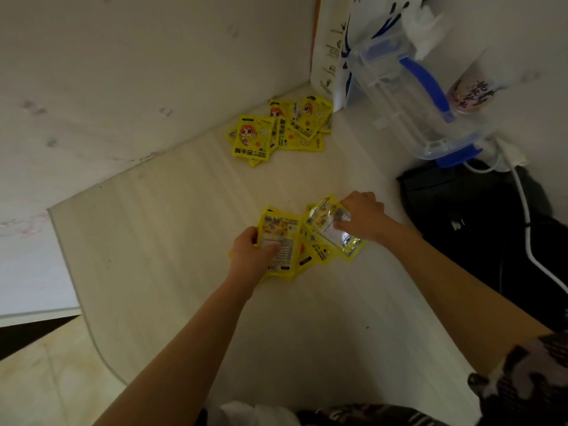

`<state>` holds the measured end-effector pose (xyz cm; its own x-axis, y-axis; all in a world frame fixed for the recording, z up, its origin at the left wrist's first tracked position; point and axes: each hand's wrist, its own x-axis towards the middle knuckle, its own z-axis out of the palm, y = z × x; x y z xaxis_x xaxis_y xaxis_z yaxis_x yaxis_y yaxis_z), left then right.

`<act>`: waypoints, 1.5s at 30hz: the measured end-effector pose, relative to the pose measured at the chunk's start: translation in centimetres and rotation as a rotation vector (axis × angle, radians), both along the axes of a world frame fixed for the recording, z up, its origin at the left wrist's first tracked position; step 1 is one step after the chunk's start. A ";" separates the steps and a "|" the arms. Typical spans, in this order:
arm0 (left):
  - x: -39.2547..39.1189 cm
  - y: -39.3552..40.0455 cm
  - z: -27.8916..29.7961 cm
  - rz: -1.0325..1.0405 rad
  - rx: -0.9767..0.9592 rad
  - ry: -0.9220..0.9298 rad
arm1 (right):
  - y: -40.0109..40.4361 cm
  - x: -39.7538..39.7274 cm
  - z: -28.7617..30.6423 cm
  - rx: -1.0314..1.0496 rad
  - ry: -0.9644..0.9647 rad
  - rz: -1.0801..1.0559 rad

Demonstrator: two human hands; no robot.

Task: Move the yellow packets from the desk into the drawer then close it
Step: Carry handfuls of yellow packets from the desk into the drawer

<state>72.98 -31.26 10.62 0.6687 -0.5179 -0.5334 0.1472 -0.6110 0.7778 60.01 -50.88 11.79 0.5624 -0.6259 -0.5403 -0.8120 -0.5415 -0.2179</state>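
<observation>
The left hand (250, 256) pinches one yellow packet (281, 241) at its edge, and the right hand (361, 218) pinches another packet (330, 226), both over a small fan of packets on the desk (172, 241). They are glossy yellow with printed backs showing. A second heap (276, 130) lies well apart near the wall corner, cartoon faces up.

The desk (190, 229) under both hands was pale wood-look laminate, matt, with a faint straight grain. The yellow packets (281, 241) gripped in the left hand (250, 256) were thin plastic film, printed, fairly dull; the one (330, 224) pinched under the right hand (362, 216) was glossier and threw back a white glare. Beyond the hands, another heap of packets (279, 130) looked smooth and slick. Past the right hand stood a clear hard-plastic box (399, 87) with opaque blue plastic clips, and beside that hand lay something black, matt and cloth-like (461, 216).
</observation>
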 end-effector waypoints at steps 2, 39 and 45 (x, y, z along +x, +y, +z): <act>-0.1 0.3 0.0 0.012 0.005 0.000 | 0.3 -0.5 -0.2 -0.014 -0.031 0.015; -3.9 14.7 1.1 -0.440 -0.094 0.261 | 35.1 -11.7 2.6 0.387 -0.986 -1.460; -7.8 17.3 1.8 -0.658 -0.039 0.266 | 42.4 -14.4 3.4 0.240 -1.036 -1.680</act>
<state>65.16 -13.94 12.44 0.0601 -0.7919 -0.6077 -0.0550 -0.6105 0.7901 45.59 -8.49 15.22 -0.3100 -0.7438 -0.5922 0.0768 0.6012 -0.7954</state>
